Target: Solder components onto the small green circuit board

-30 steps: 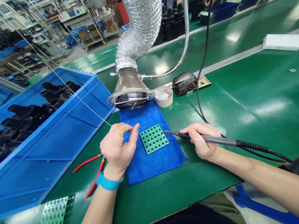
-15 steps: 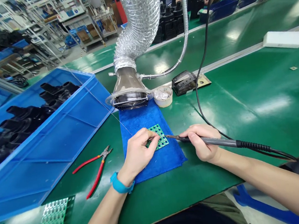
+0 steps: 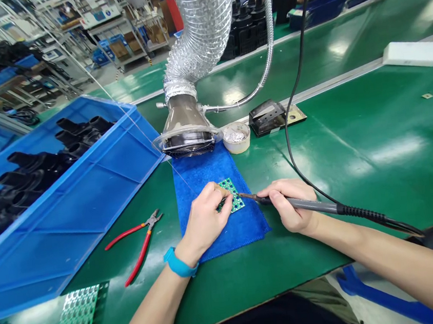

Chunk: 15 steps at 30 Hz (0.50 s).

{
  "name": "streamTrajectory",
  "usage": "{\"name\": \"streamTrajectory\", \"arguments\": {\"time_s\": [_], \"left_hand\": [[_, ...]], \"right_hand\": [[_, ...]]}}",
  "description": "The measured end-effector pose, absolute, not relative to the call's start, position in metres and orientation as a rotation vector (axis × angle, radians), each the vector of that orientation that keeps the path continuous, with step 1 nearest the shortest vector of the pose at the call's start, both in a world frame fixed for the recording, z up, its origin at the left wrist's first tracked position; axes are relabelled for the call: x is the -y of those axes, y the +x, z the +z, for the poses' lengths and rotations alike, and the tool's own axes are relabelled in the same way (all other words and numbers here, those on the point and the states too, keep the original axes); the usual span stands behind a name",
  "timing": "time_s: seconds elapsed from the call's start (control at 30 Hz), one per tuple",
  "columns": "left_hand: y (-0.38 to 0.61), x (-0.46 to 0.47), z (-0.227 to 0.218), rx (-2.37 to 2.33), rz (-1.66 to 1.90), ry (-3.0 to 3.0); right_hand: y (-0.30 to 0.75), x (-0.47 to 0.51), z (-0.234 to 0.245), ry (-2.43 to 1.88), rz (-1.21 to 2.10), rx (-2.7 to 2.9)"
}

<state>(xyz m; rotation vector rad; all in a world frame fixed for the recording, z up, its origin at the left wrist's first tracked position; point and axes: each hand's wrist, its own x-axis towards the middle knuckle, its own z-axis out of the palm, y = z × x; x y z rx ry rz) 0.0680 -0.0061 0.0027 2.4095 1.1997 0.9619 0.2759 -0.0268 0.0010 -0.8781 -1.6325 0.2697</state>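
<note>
hands at work on a glossy green workbench [image 3: 377, 181]: the person's right hand [image 3: 292, 203] is wrapped around a grey-and-black, pen-shaped soldering iron [image 3: 317, 204], its tip at the right side of a square green circuit board dotted with dark round holes [image 3: 237, 202]; whether the two touch cannot be told. the board lies on a folded blue cloth [image 3: 242, 226], partly hidden by the left hand [image 3: 208, 212], whose thumb and forefinger are pinched together on a thin silvery wire [image 3: 100, 85] running up past a large blue plastic crate of black parts [image 3: 118, 185]. red-handled metal pliers [image 3: 143, 254] lie with handles spread, left of the cloth. beyond the board, a ribbed silver duct [image 3: 203, 39] hangs beside a round off-white pot [image 3: 236, 138].
</note>
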Motion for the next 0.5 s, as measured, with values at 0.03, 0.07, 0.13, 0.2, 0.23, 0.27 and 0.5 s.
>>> {"name": "streamTrajectory", "arguments": {"time_s": [0.03,0.07,0.13,0.2,0.23,0.27,0.5], "left_hand": [[0.069,0.006,0.001,-1.194,0.94,2.435],[0.069,0.007,0.0,-1.188,0.918,2.459],[0.07,0.007,0.0,-1.175,0.904,2.482],[0.069,0.007,0.003,-1.168,0.952,2.458],[0.068,0.007,0.005,-1.17,0.99,2.426],[0.067,0.007,0.008,-1.178,1.027,2.383],[0.058,0.003,0.026,-1.243,1.143,2.082]], "right_hand": [[0.276,0.027,0.001,-0.874,0.268,1.637],[0.275,0.027,0.001,-0.871,0.266,1.641],[0.275,0.027,0.002,-0.871,0.263,1.648],[0.276,0.027,0.002,-0.878,0.257,1.647],[0.276,0.027,0.002,-0.88,0.253,1.641],[0.276,0.027,0.001,-0.882,0.247,1.632],[0.279,0.027,-0.002,-0.866,0.241,1.585]]}}
